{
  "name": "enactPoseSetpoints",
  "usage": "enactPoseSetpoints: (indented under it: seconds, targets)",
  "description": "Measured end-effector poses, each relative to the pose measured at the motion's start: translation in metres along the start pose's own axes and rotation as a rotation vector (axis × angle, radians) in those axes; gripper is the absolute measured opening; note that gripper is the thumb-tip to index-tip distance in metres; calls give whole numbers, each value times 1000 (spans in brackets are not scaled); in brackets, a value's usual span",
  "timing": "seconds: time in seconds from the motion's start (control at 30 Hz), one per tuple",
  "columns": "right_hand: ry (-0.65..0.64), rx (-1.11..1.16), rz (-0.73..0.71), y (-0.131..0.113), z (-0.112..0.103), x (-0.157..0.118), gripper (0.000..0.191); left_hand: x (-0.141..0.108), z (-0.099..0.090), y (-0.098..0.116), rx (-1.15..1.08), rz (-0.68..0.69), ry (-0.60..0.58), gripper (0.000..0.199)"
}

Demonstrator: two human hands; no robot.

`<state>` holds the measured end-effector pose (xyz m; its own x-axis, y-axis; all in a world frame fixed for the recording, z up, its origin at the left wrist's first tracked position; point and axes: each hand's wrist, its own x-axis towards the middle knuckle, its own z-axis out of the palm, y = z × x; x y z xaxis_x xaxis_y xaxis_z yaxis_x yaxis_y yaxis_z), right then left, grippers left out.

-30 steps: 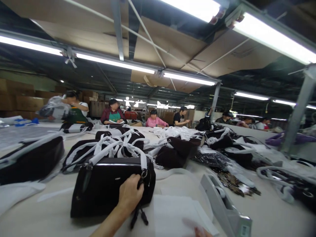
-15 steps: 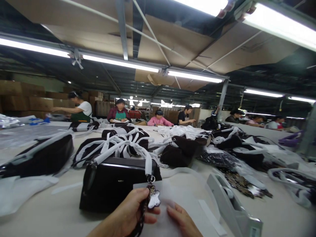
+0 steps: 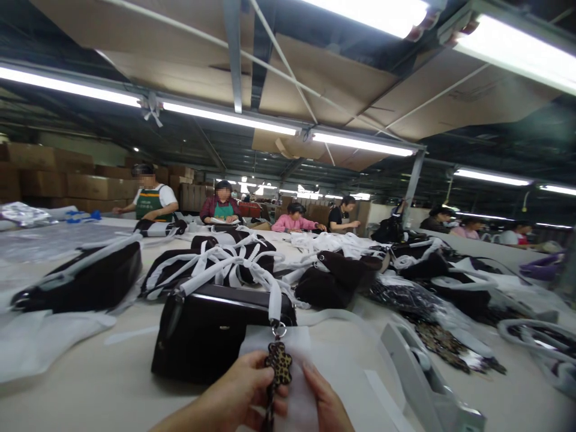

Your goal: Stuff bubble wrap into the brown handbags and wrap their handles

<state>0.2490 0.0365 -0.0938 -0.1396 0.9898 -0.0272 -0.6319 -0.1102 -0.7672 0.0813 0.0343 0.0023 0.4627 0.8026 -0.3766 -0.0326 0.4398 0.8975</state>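
A leopard-patterned charm (image 3: 279, 363) hangs by a metal ring from the white-wrapped strap of a dark handbag (image 3: 193, 342). My left hand (image 3: 252, 384) pinches the charm and its dark cord between thumb and fingers. Close to the charm's right side, my right hand (image 3: 324, 396) has its fingers on a thin white sheet (image 3: 300, 342), which lies behind the charm; its grip is partly hidden. The handbag stands upright on the pale table (image 3: 130, 384).
A grey tape dispenser (image 3: 418, 372) stands at the right. More dark bags (image 3: 90, 276) with white-wrapped straps lie across the table. A pile of patterned charms (image 3: 441, 345) lies at the right. Several people work across the table.
The charm has turned from its shiny silvery side to its leopard-patterned side. My right hand has moved closer to it. The view has shifted slightly.
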Motion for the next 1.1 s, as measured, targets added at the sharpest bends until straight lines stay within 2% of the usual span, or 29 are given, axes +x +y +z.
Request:
enactPoseSetpoints:
  seconds: [0.13,0.2,0.27,0.4,0.5,0.57,0.63,0.7,0.73,0.8,0.83,0.9,1.0,1.03,1.1]
  targets:
    - [-144,82,184,-2,16,-4,66,-2,-5,-1,142,21,5,17]
    - [-180,75,196,-6,24,-6,68,-2,-7,-1,165,21,27,18]
    - [-150,44,131,-9,29,-7,64,1,-7,-4,172,21,45,21]
    - [3,-78,-67,-5,31,-6,53,11,-4,-20,170,26,66,31]
    - [122,-151,-145,4,31,-4,54,16,-3,-30,241,71,86,33]
    - [175,-164,-162,8,32,-2,58,12,-8,-28,432,157,125,29]
    - [206,-150,-188,8,35,-2,61,3,-20,-19,752,249,169,30]
    - [222,-119,-206,6,39,-3,65,-6,-39,-7,995,252,213,36]
    - [233,-103,-207,4,41,-4,66,-8,-49,-2,1024,213,238,37]
    - [250,-84,-187,1,44,-6,67,-8,-68,3,911,134,255,35]
    - [258,-81,-177,0,45,-7,67,-6,-76,3,788,119,218,35]
    - [266,-71,-172,1,45,-7,65,2,-85,0,470,119,10,42]
    - [264,-59,-178,6,42,-5,63,17,-81,-8,-49,111,-401,57]
    - [264,-66,-181,8,40,-5,63,22,-77,-10,-162,94,-470,59]
    - [265,-96,-184,10,36,-4,64,32,-64,-11,-277,41,-480,60]
